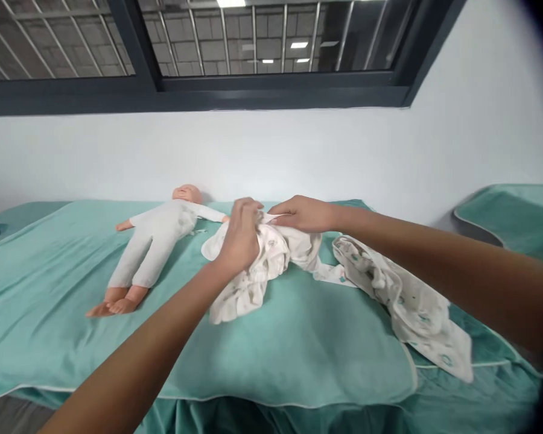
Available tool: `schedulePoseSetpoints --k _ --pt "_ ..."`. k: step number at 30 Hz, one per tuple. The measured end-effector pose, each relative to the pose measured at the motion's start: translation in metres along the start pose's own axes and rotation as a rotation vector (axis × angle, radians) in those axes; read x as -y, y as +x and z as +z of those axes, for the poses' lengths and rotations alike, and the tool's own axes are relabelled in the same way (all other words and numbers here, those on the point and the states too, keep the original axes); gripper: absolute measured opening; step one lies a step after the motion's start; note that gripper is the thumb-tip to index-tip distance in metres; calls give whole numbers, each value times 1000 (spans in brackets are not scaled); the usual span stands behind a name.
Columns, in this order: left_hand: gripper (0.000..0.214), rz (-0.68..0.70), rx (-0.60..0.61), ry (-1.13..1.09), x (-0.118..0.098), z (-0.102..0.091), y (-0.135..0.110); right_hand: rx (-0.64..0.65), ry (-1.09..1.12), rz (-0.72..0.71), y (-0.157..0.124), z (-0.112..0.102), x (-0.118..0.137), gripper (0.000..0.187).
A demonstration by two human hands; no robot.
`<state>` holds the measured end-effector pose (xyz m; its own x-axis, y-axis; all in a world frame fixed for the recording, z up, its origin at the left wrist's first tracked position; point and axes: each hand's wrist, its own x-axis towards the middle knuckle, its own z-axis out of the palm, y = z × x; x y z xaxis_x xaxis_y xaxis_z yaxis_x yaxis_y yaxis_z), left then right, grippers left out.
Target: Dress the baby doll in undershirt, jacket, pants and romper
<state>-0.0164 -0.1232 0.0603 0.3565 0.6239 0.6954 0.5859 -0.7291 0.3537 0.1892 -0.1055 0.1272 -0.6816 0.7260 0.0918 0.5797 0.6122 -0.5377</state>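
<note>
A crumpled white patterned cloth (271,265) lies in the middle of a teal-covered bed (298,349). My left hand (242,232) is closed on the top of this cloth, fingers curled into the fabric. My right hand (301,214) pinches the same cloth's upper edge, right beside the left hand. A baby doll (156,241) in a white bodysuit lies on its back to the left of the cloth, head toward the wall. A second white patterned cloth (411,307) trails to the right across the bed, under my right forearm.
A white wall (298,150) stands right behind the bed, with a dark-framed window (199,90) above. Another teal-covered bed (516,217) is at the far right. The bed's front edge (208,401) runs below my arms.
</note>
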Motion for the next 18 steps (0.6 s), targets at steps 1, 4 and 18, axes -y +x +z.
schedulePoseSetpoints --k 1,4,18 --pt "38 -8 17 14 -3 2 7 2 27 1 -14 -5 8 31" --pt "20 -84 297 94 -14 2 24 -37 51 11 -52 -15 21 29" --pt "54 -392 84 -460 -82 -28 -34 -261 1063 250 -54 115 21 49"
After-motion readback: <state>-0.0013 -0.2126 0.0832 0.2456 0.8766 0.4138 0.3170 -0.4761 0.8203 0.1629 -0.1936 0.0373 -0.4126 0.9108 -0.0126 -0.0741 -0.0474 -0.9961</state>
